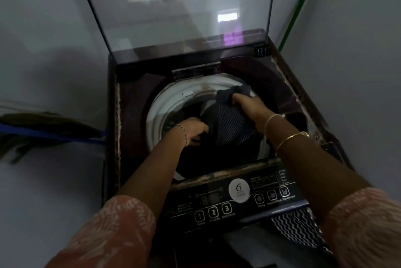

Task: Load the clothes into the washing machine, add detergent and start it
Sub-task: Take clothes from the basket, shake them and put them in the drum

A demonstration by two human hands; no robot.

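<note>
Here, nearest you, a zigzag cloth lies below the control panel, not yet loaded, and your forearms cross just above the buttons, so a dip could press one too soon. Your left hand curls its fingers into the dark lower fold of the striped garment; your right hand grips its bunched top, which sits over the far side of the drum rim. Left there, it could hang outside the tub and snag. Beyond, the glass lid stands open, out of your way; a green hose runs up the wall. No detergent shows
</note>
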